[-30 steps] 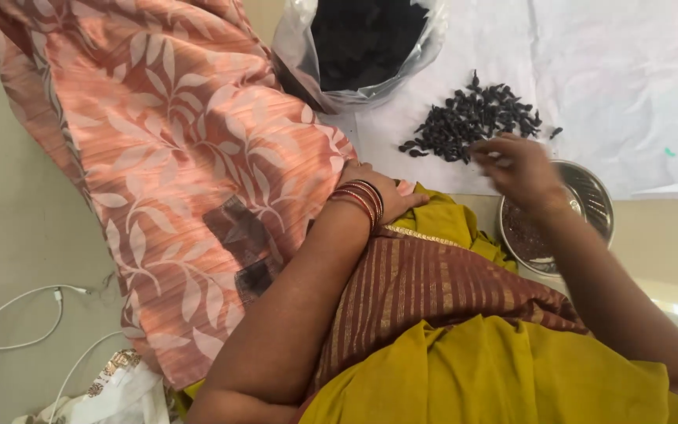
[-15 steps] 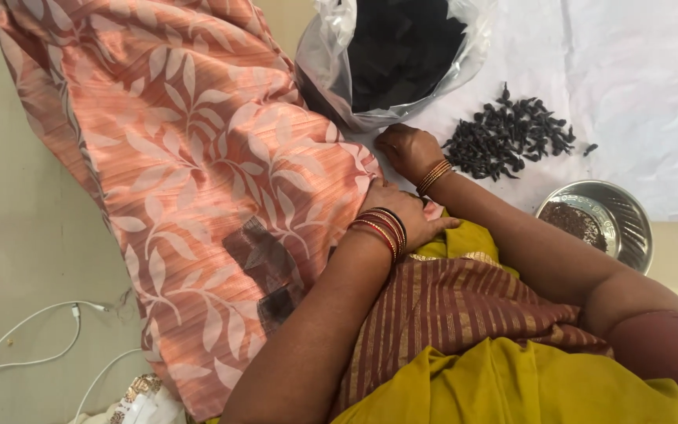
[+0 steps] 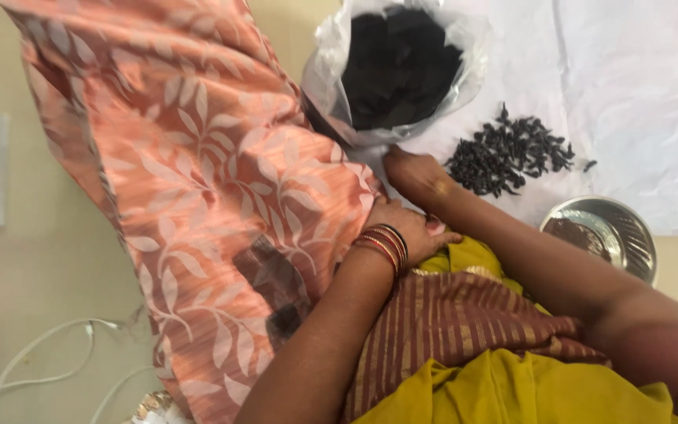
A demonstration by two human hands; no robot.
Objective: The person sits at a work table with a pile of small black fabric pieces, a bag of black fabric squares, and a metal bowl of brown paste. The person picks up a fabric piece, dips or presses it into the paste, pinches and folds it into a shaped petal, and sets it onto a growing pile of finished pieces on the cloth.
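Note:
My left hand, with red and gold bangles at the wrist, rests on the edge of the peach leaf-patterned cloth over my lap, fingers curled against it. My right hand reaches across to the base of a clear plastic bag full of black pieces and touches the white sheet there; its fingers are mostly hidden. A small heap of black dried pieces lies on the white sheet just right of that hand.
A round steel bowl with some dark powder sits at the sheet's near edge on the right. White cables trail over the beige floor at lower left. My yellow and maroon striped garment fills the bottom of the view.
My right hand has moved left from the steel bowl and the heap to the base of the plastic bag. My left hand has stayed on the cloth. The view has shifted slightly.

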